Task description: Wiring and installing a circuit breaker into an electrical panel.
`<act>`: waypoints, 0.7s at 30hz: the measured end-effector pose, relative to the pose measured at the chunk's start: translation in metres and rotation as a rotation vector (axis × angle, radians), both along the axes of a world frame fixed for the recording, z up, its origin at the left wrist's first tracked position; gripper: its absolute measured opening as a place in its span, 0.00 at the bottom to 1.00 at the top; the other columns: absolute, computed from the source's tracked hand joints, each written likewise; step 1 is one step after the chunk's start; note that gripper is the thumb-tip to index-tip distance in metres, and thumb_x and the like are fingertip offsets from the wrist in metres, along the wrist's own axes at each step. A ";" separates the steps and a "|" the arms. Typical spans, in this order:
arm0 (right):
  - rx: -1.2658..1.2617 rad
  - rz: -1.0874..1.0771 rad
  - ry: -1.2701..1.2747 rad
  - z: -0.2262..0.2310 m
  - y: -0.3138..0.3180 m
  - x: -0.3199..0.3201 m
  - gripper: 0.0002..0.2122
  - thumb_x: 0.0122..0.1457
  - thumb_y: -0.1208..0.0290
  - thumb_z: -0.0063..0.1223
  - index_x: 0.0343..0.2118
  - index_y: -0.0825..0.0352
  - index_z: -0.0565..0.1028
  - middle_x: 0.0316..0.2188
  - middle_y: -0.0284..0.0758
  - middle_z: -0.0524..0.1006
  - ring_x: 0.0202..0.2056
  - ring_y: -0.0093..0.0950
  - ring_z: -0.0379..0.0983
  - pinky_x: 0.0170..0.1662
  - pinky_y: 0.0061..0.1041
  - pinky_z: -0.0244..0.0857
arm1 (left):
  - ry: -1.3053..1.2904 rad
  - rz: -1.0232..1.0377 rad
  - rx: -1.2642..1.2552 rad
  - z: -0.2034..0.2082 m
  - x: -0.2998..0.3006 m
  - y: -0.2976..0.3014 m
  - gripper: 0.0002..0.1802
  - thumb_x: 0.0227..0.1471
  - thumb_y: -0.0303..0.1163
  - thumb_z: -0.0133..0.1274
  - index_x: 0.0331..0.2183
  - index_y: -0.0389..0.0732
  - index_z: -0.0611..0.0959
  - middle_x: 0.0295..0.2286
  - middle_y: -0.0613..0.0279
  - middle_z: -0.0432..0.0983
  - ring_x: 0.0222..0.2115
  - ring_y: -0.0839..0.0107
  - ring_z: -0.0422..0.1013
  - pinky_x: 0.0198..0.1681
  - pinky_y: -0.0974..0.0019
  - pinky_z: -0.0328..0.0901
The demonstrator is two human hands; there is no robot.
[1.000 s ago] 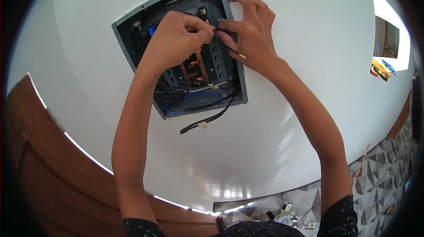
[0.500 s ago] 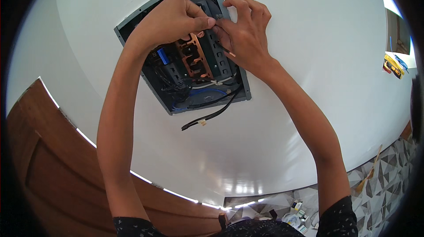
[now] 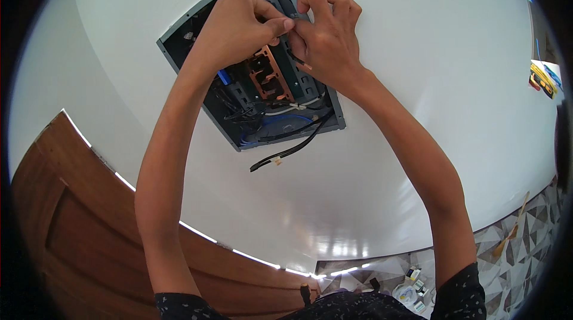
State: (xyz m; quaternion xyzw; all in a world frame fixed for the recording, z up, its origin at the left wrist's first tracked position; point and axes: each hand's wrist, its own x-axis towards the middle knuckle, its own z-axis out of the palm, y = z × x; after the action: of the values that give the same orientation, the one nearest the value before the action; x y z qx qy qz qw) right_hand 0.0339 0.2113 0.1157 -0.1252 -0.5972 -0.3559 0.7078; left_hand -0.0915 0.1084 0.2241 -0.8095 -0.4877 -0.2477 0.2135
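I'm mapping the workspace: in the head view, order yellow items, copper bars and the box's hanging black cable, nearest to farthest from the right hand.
1. Copper bars: inside the box, lower left of the right hand.
2. Black cable: hanging past the box's bottom edge.
3. Yellow items: far right.
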 end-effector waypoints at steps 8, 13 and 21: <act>-0.002 0.061 0.030 0.006 -0.003 0.003 0.06 0.43 0.74 0.65 0.26 0.62 0.80 0.42 0.30 0.69 0.46 0.31 0.64 0.50 0.39 0.49 | -0.224 -0.178 0.021 -0.015 -0.021 0.000 0.14 0.57 0.36 0.56 0.32 0.35 0.88 0.23 0.58 0.81 0.25 0.74 0.77 0.31 0.68 0.70; -0.081 0.242 -0.095 0.015 0.001 0.020 0.07 0.43 0.77 0.66 0.28 0.63 0.81 0.40 0.30 0.72 0.39 0.28 0.69 0.48 0.35 0.54 | -0.947 -0.425 -0.065 -0.096 -0.026 0.003 0.14 0.62 0.27 0.49 0.44 0.27 0.80 0.37 0.55 0.81 0.36 0.71 0.79 0.38 0.72 0.73; 0.039 -0.162 -0.463 0.068 -0.028 0.047 0.02 0.45 0.74 0.65 0.24 0.63 0.82 0.38 0.30 0.73 0.44 0.29 0.68 0.49 0.33 0.58 | -0.741 -0.422 0.049 -0.109 -0.011 0.074 0.13 0.57 0.25 0.52 0.44 0.35 0.83 0.28 0.54 0.82 0.26 0.73 0.75 0.32 0.70 0.68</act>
State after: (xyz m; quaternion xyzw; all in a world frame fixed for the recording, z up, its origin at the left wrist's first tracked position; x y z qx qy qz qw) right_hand 0.0809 0.1838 0.1833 -0.0742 -0.7246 -0.4423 0.5233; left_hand -0.1021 0.1819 0.1151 -0.7424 -0.3488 -0.5718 -0.0123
